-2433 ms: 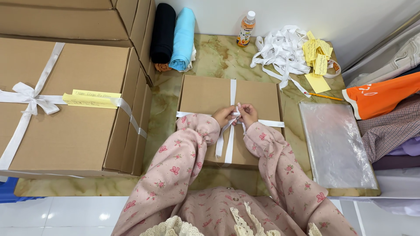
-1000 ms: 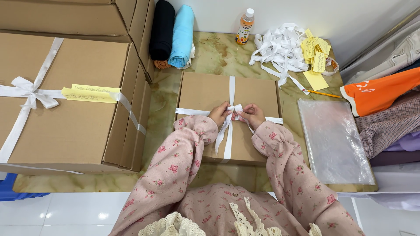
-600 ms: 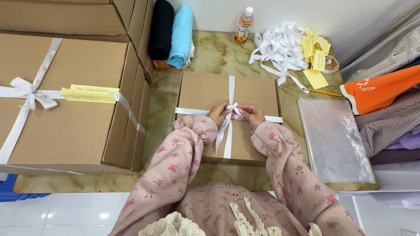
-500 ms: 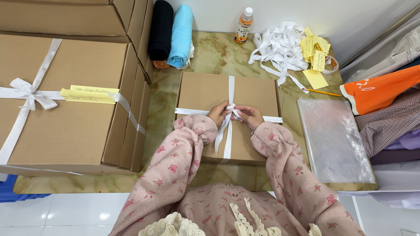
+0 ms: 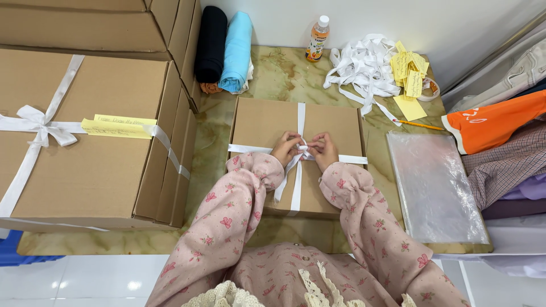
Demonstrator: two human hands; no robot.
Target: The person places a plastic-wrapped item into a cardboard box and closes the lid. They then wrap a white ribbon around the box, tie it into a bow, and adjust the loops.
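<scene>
Both hands are working at the centre of a small flat brown cardboard box (image 5: 267, 122), which is lying in the middle of the green marbled stone bench (image 5: 281, 74). The left hand (image 5: 286, 149) and the right hand (image 5: 324, 150) are pinching the white ribbon (image 5: 300, 116) where its crossing bands meet, each grip closed on the ribbon, with loose tails hanging toward six o'clock between the pink floral sleeves. At nine o'clock a large brown cardboard box (image 5: 85, 170) is sitting with a white ribbon bow (image 5: 37, 122) and a long pale yellow paper label (image 5: 116, 126) tucked under its band. At eleven o'clock a black fabric roll (image 5: 211, 42) and a light blue fabric roll (image 5: 236, 48) are lying side by side. At twelve o'clock a small orange drink bottle (image 5: 317, 38) is standing upright. At one o'clock a heap of loose white ribbon (image 5: 361, 71) is lying beside yellow paper slips (image 5: 409, 74). At three o'clock a clear plastic bag (image 5: 435, 187) is lying flat. Compared with half a second ago, the hands are staying at the same knot, fingers barely shifted.
</scene>
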